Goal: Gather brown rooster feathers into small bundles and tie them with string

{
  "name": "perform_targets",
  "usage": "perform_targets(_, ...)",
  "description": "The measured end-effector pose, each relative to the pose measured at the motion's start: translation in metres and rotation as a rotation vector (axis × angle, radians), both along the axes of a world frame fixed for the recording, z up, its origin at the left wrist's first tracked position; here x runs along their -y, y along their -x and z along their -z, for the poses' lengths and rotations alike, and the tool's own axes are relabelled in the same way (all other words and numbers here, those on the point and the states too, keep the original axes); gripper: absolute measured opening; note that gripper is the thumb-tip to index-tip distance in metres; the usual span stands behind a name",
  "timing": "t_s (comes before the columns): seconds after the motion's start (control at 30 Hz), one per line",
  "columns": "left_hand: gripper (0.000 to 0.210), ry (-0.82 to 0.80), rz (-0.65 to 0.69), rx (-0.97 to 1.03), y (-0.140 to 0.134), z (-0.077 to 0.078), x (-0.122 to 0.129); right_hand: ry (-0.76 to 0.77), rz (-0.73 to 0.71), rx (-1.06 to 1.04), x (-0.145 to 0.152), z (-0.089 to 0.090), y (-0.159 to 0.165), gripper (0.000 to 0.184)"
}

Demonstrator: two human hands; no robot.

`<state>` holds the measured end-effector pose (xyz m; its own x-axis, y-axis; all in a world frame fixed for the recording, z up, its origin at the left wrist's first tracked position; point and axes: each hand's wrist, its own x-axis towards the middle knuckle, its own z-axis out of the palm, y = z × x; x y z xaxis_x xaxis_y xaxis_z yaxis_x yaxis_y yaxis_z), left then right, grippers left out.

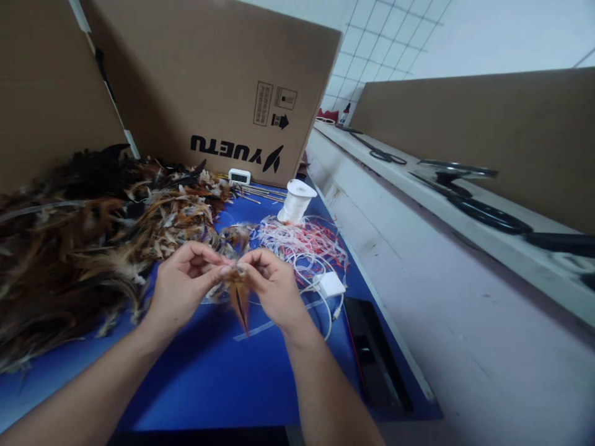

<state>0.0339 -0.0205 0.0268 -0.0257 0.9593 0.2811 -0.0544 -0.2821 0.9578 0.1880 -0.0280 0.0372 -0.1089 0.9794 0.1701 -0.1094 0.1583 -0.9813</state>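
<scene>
Between my two hands hangs a small bunch of brown feathers (238, 298), its tips pointing down over the blue table. My left hand (188, 279) pinches the upper end of the bunch with thumb and forefinger. From the other side my right hand (272, 282) grips the same end, fingers curled. Whether a thread lies between the fingertips is too small to make out. A large heap of brown and black feathers (106, 235) spreads to the left of my left hand. Just beyond the hands lies a tangle of white and red string (307, 244).
A white spool (296, 201) stands behind the tangle. Near my right hand sit a white charger (329, 284) with its cable and a black flat object (376, 353). Cardboard boxes (209, 80) wall the back; a small white digital display (240, 177) and thin sticks lie before them. Scissors (381, 153) rest on the right ledge.
</scene>
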Motion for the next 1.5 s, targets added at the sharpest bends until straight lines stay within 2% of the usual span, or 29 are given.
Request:
perform_targets(0.17,0.023,-0.109,-0.022,-0.084,-0.002,-0.006,0.007,0.132,-0.036,-0.125,0.002,-0.004,-0.002,0.021)
perform_targets(0.33,0.008,-0.304,-0.085,-0.309,-0.002,-0.002,0.011,0.244,-0.058,-0.219,0.002,-0.004,-0.002,0.024)
perform_targets(0.47,0.005,-0.395,-0.158,-0.478,-0.003,0.002,0.011,0.197,0.018,-0.205,0.003,0.002,0.005,0.02)
perform_targets(0.6,0.004,-0.409,-0.21,-0.548,-0.004,0.002,0.011,0.093,0.147,-0.149,0.005,0.011,0.016,0.014)
perform_targets(0.67,0.004,-0.417,-0.228,-0.56,-0.005,0.003,0.011,0.118,0.149,-0.182,0.006,0.014,0.02,0.014)
perform_targets(0.77,0.006,-0.453,-0.239,-0.535,-0.006,0.006,0.009,0.188,0.123,-0.277,0.008,0.014,0.024,0.017)
perform_targets(0.9,0.009,-0.457,-0.195,-0.416,-0.007,0.008,0.008,0.197,0.132,-0.329,0.009,0.011,0.024,0.018)
perform_targets(1.2,0.021,-0.086,-0.012,0.04,-0.008,0.003,0.004,0.198,0.055,-0.425,0.007,0.006,0.018,0.023)
perform_targets(1.3,0.019,-0.029,0.022,0.148,-0.007,0.003,0.002,0.202,0.039,-0.442,0.007,0.007,0.018,0.023)
perform_targets(1.4,0.01,-0.047,0.026,0.16,-0.006,0.002,0.002,0.211,0.03,-0.452,0.006,0.007,0.017,0.023)
perform_targets(1.5,0.008,-0.147,0.014,0.042,-0.003,0.0,0.001,0.222,0.033,-0.455,0.006,0.006,0.016,0.023)
